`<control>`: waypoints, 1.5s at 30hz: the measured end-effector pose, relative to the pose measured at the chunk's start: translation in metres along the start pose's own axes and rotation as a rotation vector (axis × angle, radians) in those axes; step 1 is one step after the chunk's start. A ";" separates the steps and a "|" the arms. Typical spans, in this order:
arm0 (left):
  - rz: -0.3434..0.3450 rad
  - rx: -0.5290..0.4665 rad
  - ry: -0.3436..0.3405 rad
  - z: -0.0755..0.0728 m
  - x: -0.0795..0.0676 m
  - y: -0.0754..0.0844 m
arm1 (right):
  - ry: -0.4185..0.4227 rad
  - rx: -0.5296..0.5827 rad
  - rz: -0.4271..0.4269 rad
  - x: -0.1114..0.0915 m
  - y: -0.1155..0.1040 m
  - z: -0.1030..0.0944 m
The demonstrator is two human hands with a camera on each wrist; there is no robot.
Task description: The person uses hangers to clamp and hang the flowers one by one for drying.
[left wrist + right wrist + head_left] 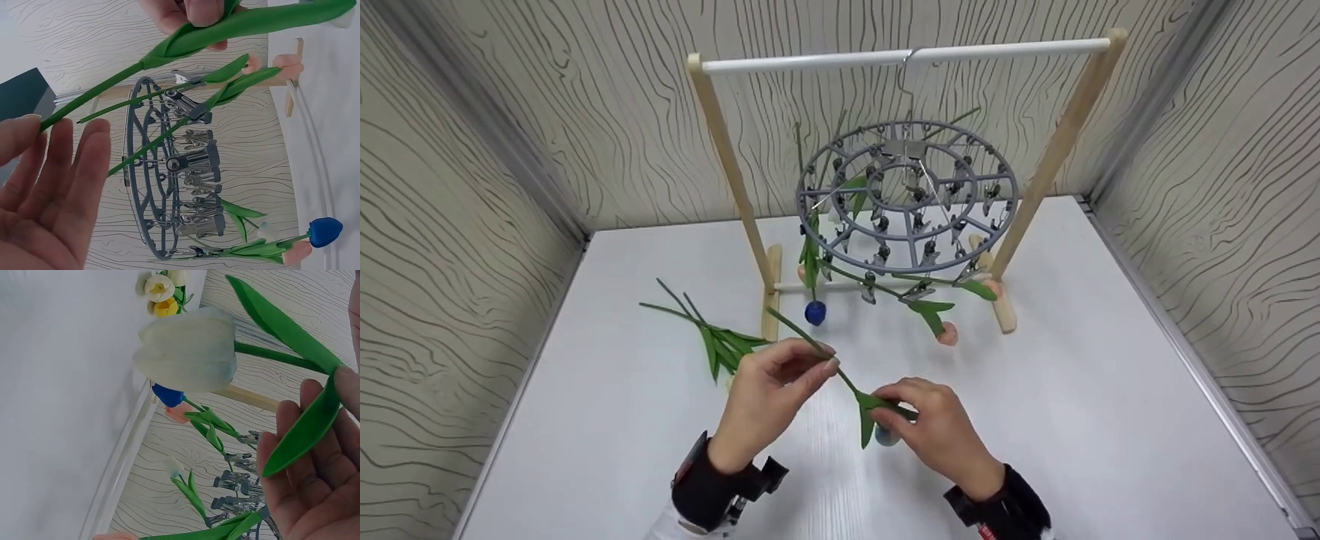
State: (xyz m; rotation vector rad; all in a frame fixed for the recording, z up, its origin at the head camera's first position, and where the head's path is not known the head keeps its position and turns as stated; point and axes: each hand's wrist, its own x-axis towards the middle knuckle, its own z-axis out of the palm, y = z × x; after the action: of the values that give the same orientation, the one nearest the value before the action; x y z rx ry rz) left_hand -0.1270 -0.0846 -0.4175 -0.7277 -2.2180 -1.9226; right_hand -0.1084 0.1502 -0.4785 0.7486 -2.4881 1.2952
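Observation:
An artificial tulip with a pale white-blue bloom [188, 351] is held between both hands above the table. My left hand [765, 397] pinches its green stem [802, 334] between thumb and fingers. Near the leaves, my right hand [941, 427] grips the same stem; the bloom hangs below it, partly hidden in the head view. Beyond the hands hangs a grey round clip hanger [913, 251]. A blue tulip [814, 313], a pink tulip [948, 334] and others hang about its edge. Several metal clips [194, 160] dangle from its rings.
The hanger hooks over the white bar [810, 62] of a rack with wooden posts [724, 150]. Loose tulips [720, 345] lie on the white table [607, 420] at left, with white and yellow blooms [166, 307] among them. Wood-patterned panels [615, 112] stand behind and beside.

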 end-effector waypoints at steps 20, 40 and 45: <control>-0.032 -0.082 0.147 -0.013 0.021 -0.025 | 0.149 0.066 0.310 0.069 0.010 -0.001; -0.049 -0.188 0.167 0.008 0.059 -0.035 | 0.384 0.132 0.212 0.087 0.009 -0.018; -0.045 -0.188 0.158 0.012 0.066 -0.034 | 0.346 0.172 0.333 0.086 0.007 -0.026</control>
State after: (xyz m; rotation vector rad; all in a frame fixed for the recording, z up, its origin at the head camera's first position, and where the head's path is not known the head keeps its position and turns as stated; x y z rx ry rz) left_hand -0.1965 -0.0574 -0.4242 -0.5303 -1.9978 -2.1506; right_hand -0.1854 0.1462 -0.4314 0.1197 -2.2994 1.6078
